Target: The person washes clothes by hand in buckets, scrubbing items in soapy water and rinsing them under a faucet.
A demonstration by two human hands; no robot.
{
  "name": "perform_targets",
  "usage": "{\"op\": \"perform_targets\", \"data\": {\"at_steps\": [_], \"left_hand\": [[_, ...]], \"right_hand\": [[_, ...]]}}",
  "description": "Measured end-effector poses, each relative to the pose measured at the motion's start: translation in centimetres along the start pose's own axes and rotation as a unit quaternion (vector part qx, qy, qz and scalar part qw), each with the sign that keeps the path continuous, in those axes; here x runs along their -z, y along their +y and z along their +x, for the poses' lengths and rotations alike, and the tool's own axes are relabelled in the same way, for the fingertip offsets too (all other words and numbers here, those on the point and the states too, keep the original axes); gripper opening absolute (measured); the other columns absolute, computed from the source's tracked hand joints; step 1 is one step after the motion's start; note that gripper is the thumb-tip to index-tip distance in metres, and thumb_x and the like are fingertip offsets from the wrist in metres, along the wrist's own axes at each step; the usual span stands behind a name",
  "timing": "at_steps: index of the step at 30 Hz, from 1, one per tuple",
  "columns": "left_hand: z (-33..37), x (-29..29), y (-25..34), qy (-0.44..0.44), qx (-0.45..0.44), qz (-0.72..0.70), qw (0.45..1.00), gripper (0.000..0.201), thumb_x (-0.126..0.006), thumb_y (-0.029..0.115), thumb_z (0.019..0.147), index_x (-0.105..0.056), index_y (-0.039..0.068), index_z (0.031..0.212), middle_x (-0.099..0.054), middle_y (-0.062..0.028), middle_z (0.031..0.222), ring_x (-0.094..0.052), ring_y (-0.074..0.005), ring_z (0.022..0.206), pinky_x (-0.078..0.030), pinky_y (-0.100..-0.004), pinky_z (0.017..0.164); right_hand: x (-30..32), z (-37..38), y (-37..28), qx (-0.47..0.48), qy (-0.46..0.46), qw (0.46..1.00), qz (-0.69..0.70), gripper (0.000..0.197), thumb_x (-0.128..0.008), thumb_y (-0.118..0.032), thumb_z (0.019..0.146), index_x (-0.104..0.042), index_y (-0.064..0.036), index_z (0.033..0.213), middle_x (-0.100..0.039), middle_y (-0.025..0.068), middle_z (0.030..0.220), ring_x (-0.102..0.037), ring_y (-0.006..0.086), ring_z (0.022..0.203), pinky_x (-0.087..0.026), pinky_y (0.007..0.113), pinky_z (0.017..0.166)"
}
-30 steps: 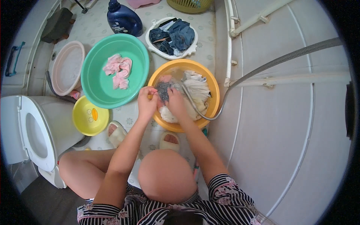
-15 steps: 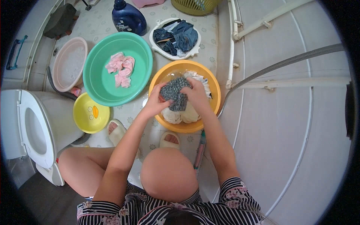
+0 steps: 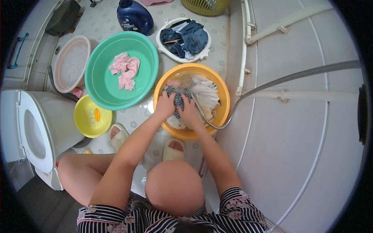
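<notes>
In the orange basin I hold a wet dark checkered cloth with both hands. My left hand grips its left side, fingers curled into the fabric. On the opposite side my right hand is closed on it too, close to the left one. A white garment lies bunched along the basin's right side, and pale cloth shows below my hands. Something pink is partly visible at the back. A grey flexible hose curves over the basin's right edge; its end is hidden near my right hand.
Left of the basin stands a green tub with a pink garment. Behind are a white basket of dark clothes and a blue detergent bottle. A yellow bowl, pink basin and toilet stand left; the wall pipes run right.
Both hands have lowered the checkered cloth down and left in the basin, and it is more bunched. The white garment shows more. The hose now loops over the basin's right edge.
</notes>
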State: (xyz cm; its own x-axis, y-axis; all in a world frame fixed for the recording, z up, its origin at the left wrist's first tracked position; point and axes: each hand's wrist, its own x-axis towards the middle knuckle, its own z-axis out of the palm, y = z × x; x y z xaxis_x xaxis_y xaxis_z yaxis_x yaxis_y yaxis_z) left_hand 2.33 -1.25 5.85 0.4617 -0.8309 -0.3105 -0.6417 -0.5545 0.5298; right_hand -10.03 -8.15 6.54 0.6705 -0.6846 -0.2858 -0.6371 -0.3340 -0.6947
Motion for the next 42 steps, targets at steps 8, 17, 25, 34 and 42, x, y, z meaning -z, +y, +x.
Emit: {"op": "perform_targets", "data": {"at_steps": [8, 17, 25, 34, 42], "left_hand": [[4.4, -8.2, -5.0, -0.051, 0.008, 0.137, 0.989, 0.037, -0.048, 0.021, 0.087, -0.053, 0.022, 0.123, -0.047, -0.0176, 0.119, -0.048, -0.0343, 0.112, -0.046, -0.0436, 0.087], [0.8, 3.5, 5.1, 0.079, -0.051, -0.246, 0.965, 0.017, -0.057, 0.009, 0.074, -0.061, 0.001, 0.090, -0.058, -0.0198, 0.093, -0.057, -0.0368, 0.090, -0.046, -0.0437, 0.075], [-2.6, 3.8, 9.7, 0.198, -0.239, -0.277, 0.910, 0.012, -0.062, 0.011, 0.071, -0.057, 0.001, 0.078, -0.055, -0.0146, 0.074, -0.057, -0.0329, 0.065, -0.047, -0.0393, 0.057], [1.9, 1.8, -0.1, 0.165, -0.049, 0.055, 0.984, 0.020, -0.063, 0.018, 0.076, -0.055, 0.006, 0.090, -0.055, -0.0156, 0.091, -0.057, -0.0339, 0.083, -0.050, -0.0424, 0.070], [3.6, -6.4, -3.7, -0.025, -0.062, 0.123, 0.990, 0.037, -0.064, 0.013, 0.075, -0.056, 0.010, 0.111, -0.035, -0.0191, 0.137, -0.049, -0.0319, 0.117, -0.045, -0.0391, 0.094]], "right_hand": [[-4.8, 6.0, 3.0, -0.063, -0.054, 0.993, -0.089, 0.033, -0.050, -0.018, 0.085, -0.051, -0.0056, 0.115, -0.047, 0.0291, 0.116, -0.057, 0.0429, 0.095, -0.046, 0.049, 0.082], [3.1, 4.5, 1.0, -0.283, -0.122, 0.635, 0.709, 0.044, -0.053, -0.038, 0.088, -0.054, -0.0089, 0.120, -0.062, 0.0106, 0.108, -0.061, 0.0248, 0.095, -0.049, 0.039, 0.082], [2.2, 2.3, 0.8, -0.185, -0.035, 0.592, 0.784, 0.049, -0.052, -0.046, 0.088, -0.055, -0.0088, 0.119, -0.062, 0.0066, 0.107, -0.060, 0.0220, 0.095, -0.050, 0.038, 0.080], [2.1, 3.5, 1.5, -0.253, -0.112, 0.687, 0.671, 0.065, -0.062, -0.028, 0.083, -0.033, -0.0085, 0.137, -0.048, 0.0122, 0.127, -0.049, 0.0268, 0.114, -0.041, 0.041, 0.093], [-5.7, 3.6, 3.8, -0.061, -0.016, 0.993, -0.102, 0.045, -0.056, -0.021, 0.083, -0.044, 0.0013, 0.121, -0.048, 0.0292, 0.114, -0.051, 0.0397, 0.105, -0.042, 0.045, 0.089]]}}
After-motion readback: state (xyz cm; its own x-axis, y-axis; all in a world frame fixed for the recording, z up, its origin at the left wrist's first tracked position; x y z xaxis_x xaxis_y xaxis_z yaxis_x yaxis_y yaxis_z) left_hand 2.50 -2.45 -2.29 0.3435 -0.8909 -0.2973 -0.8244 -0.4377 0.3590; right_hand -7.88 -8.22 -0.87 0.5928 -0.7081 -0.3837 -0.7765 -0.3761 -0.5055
